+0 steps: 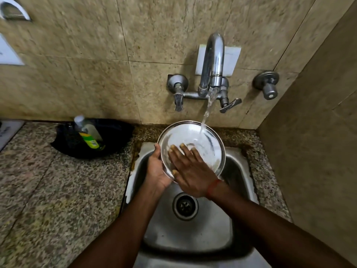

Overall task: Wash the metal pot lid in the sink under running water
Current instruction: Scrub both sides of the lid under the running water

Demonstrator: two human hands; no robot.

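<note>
Green-labelled soap bottle (87, 133) tilted in a black bowl (116, 132) — on the speckled granite counter (48, 180).

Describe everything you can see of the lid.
The lid is round, shiny metal with a raised rim, wet inside. It is held tilted over the sink, concave face up. The left hand grips its left edge; the right hand lies flat on its surface. Water from the tap strikes its upper right part.
</note>
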